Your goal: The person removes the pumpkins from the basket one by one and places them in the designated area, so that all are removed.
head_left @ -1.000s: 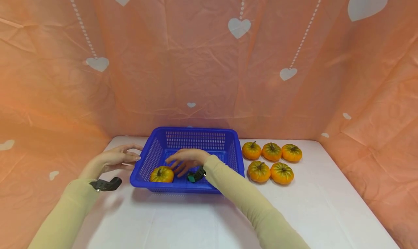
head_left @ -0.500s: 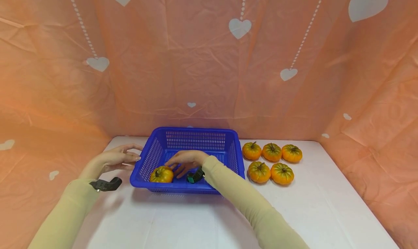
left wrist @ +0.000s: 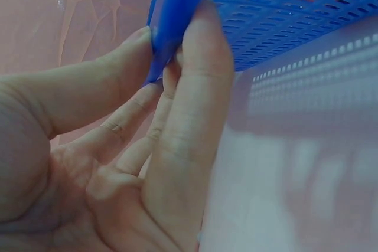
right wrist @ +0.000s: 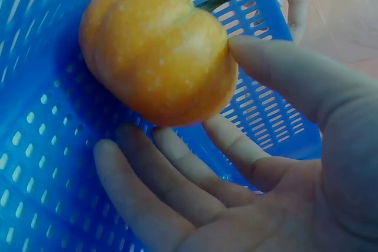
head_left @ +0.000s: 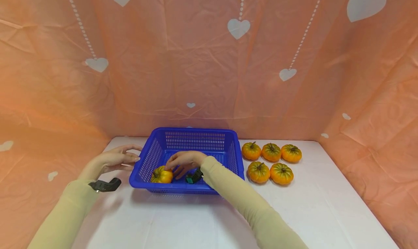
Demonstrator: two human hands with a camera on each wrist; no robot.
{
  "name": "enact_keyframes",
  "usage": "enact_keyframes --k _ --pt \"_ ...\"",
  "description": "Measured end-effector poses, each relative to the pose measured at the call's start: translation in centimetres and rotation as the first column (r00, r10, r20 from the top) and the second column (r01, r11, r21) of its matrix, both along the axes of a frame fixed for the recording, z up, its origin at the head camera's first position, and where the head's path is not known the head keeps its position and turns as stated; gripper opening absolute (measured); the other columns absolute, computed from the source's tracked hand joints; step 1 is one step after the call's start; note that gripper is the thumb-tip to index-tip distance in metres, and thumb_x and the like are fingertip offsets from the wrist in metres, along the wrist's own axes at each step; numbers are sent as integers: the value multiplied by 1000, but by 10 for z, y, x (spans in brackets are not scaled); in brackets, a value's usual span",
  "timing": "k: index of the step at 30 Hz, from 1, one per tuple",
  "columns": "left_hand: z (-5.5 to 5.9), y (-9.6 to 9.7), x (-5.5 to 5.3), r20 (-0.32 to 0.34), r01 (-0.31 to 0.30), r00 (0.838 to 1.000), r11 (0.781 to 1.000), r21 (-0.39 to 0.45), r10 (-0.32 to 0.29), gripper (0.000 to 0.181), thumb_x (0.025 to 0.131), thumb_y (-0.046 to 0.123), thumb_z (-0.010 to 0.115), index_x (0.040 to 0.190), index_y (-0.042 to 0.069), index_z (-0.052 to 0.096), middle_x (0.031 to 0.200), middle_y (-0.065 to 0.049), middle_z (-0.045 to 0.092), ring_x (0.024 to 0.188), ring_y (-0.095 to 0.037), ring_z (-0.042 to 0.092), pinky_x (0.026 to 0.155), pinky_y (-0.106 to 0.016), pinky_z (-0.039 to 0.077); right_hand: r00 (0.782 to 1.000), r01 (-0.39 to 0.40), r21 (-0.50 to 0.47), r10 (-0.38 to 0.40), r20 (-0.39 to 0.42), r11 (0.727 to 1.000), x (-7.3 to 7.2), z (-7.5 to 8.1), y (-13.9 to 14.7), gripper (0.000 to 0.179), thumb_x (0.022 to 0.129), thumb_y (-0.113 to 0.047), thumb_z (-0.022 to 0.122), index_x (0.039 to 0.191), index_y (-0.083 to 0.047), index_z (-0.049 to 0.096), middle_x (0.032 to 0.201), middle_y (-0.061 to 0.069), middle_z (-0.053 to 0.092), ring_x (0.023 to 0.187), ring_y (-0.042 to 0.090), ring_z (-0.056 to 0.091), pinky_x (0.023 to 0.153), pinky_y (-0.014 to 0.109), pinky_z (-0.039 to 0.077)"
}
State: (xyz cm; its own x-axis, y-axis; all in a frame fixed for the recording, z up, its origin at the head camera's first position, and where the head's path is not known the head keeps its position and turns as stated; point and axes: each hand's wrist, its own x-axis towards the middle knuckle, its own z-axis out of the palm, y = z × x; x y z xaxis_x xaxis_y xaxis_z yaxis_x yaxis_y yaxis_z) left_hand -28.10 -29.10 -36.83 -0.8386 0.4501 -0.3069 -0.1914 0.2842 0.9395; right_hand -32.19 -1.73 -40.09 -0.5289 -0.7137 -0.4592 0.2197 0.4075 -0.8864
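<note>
A blue perforated plastic basket [head_left: 196,185] stands on the table, and my left hand [head_left: 115,158] pinches its left rim between thumb and fingers, as the left wrist view shows closely. Inside, near the front left corner, sits a small orange-green pumpkin [head_left: 161,175]. My right hand [head_left: 185,162] reaches into the basket from the right and pinches this pumpkin's side with thumb and forefinger; the other fingers spread below it. In the right wrist view the pumpkin [right wrist: 156,51] leans over, its dark stem pointing to the upper right. Part of its underside is hidden.
Several more pumpkins stand in two rows right of the basket, among them a front one [head_left: 282,174] and a back one [head_left: 251,150]. A white cloth covers the table [head_left: 183,223]. An orange curtain [head_left: 202,78] with white hearts hangs behind and at both sides.
My right hand's thumb and forefinger have closed in on the pumpkin, which has tipped slightly, its stem shifting. The left hand and the basket have stayed in place.
</note>
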Motion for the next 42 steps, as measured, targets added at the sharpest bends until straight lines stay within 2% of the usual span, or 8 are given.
enact_keyframes --k 5,13,21,30,37,42 --pt "0 0 1 5 -16 1000 1000 -4 16 54 96 6 55 139 -8 24 99 -10 64 89 -21 65 83 -42 53 1000 -1 -9 1 18 1000 0 -2 -2 17 93 -13 62 103 0 60 97 13 61 84 28 63 80 44 55" --pt "1 0 0 2 -17 1000 1000 -14 17 56 97 8 56 140 -6 24 101 -11 64 91 -22 65 83 -41 53 999 0 5 -1 51 1000 0 -2 -7 26 93 -19 63 109 2 61 105 16 58 90 31 63 76 42 56" --pt "0 0 -4 7 -15 1000 1000 -10 15 56 97 10 56 141 -5 24 105 -12 64 92 -24 65 84 -41 53 1000 6 20 -7 28 1000 0 -1 -9 33 92 -27 65 109 1 60 104 18 58 86 31 64 75 42 56" --pt "1 0 -4 10 -17 1000 1000 7 17 53 98 5 52 140 -7 23 101 -10 65 91 -22 65 83 -40 54 999 12 19 -13 41 1000 0 2 -12 23 93 -14 63 108 2 61 95 13 61 81 25 62 76 40 56" --pt "0 0 -3 7 -32 999 999 1 32 56 96 6 55 141 -6 24 101 -11 65 91 -22 66 83 -41 54 998 1 40 -4 55 999 -1 2 -11 28 91 -13 63 115 2 60 100 15 62 84 28 63 74 42 56" --pt "-2 -1 -1 9 -18 1000 1000 13 18 56 97 7 54 141 -7 23 102 -11 65 92 -22 65 84 -41 53 997 -6 58 2 78 998 -2 1 -11 31 91 -10 62 119 2 60 103 15 61 86 31 63 74 44 56"
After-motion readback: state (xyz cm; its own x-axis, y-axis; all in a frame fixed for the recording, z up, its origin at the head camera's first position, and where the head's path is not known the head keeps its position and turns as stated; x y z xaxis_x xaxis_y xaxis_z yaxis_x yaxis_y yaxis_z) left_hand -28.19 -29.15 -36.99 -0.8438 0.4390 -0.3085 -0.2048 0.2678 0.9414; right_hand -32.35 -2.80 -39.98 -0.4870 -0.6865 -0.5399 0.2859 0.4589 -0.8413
